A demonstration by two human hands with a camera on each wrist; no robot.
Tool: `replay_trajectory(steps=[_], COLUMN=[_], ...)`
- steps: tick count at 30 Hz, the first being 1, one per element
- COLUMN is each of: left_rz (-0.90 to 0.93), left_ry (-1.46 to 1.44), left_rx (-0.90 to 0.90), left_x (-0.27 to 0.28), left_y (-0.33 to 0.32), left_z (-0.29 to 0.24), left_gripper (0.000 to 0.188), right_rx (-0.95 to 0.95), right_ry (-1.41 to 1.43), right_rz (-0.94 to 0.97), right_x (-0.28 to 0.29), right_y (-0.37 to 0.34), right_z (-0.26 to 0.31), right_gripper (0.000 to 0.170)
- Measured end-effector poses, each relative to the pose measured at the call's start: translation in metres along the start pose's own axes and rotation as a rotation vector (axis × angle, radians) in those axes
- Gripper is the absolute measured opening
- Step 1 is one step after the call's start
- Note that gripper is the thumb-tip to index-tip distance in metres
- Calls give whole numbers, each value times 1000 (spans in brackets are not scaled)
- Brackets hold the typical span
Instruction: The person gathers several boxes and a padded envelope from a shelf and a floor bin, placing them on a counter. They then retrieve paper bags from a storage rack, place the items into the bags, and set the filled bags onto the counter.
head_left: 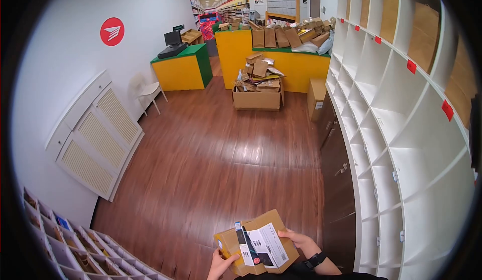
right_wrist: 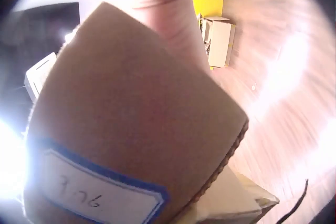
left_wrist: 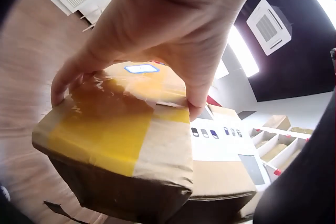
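Two small cardboard boxes are held close together at the bottom of the head view. My left hand [head_left: 221,265] grips the box with yellow tape [left_wrist: 100,134], thumb and fingers on opposite sides in the left wrist view. Beside it is the box with a white printed label [head_left: 271,245], showing small product pictures. My right hand [head_left: 299,242] holds that box by its right side, thumb on the top face. In the right wrist view, a brown cardboard face [right_wrist: 136,92] with a blue-bordered handwritten label [right_wrist: 100,192] hides most of the right hand [right_wrist: 170,19].
White pigeonhole shelves [head_left: 386,109] line the right, above dark cabinets [head_left: 334,179]. More compartments [head_left: 75,240] hold parcels at lower left. Ahead, a large carton [head_left: 256,100] overflows with parcels before a yellow counter [head_left: 291,69]. A white chair [head_left: 148,94] stands left on the wooden floor [head_left: 216,164].
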State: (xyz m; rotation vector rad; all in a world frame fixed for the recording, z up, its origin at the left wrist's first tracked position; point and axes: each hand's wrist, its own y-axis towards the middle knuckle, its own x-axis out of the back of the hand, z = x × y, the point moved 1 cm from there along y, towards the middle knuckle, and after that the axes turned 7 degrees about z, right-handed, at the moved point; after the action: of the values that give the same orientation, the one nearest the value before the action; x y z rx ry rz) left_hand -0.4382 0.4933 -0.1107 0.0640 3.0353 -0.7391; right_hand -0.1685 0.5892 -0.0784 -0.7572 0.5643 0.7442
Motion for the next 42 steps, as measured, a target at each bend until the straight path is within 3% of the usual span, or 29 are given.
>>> replay_trajectory(steps=[1,5,8,12,16,19,22,25,28,29,32,33,36,39,42], left_rz=[13,-67,-30,133,131,36,62,58,84,23,62,143,128,-52,162], left_ry=[44,214,-14,-64,65,214,405,408,520,601,710,508,512,575,233], left_rx=[13,-18,-135,-40,-49,-143,-85,-164,-33,-51,16,50,72,-187,-105], left_x=[-1,-16,-9,9,30,33,61,58,47,47,51,52,54,68,81], left_y=[13,61,130,217,297,333,433,475,507,527,592,616,678,758,793], left_z=[-19,-77,-47,-68,-144,-235,-200,-254,-314,-307,-307,-310,-322,-314,-403], left_gripper=[52,52,47,49,55,62,59,54,59,59,79,83,74,56,59], right_rx=[66,-22,35,105,234,135,125,172,205,215,219,227,241,318,301], right_ry=[19,176,133,80,-152,-91,-80,-84,39,94,235,257,296,337,320], right_rz=[-74,-191,-213,-193,-74,-114,-130,-179,-256,-278,-368,-387,-364,-300,-237], right_x=[1,5,9,37,76,99,109,125,144,151,158,172,215,238,258], right_y=[6,26,57,105,155,199,230,254,270,276,295,305,339,377,412], right_z=[12,73,118,164,213,268,321,368,388,396,434,445,488,562,628], right_gripper=[56,53,53,54,62,67,67,66,61,59,52,51,50,48,49])
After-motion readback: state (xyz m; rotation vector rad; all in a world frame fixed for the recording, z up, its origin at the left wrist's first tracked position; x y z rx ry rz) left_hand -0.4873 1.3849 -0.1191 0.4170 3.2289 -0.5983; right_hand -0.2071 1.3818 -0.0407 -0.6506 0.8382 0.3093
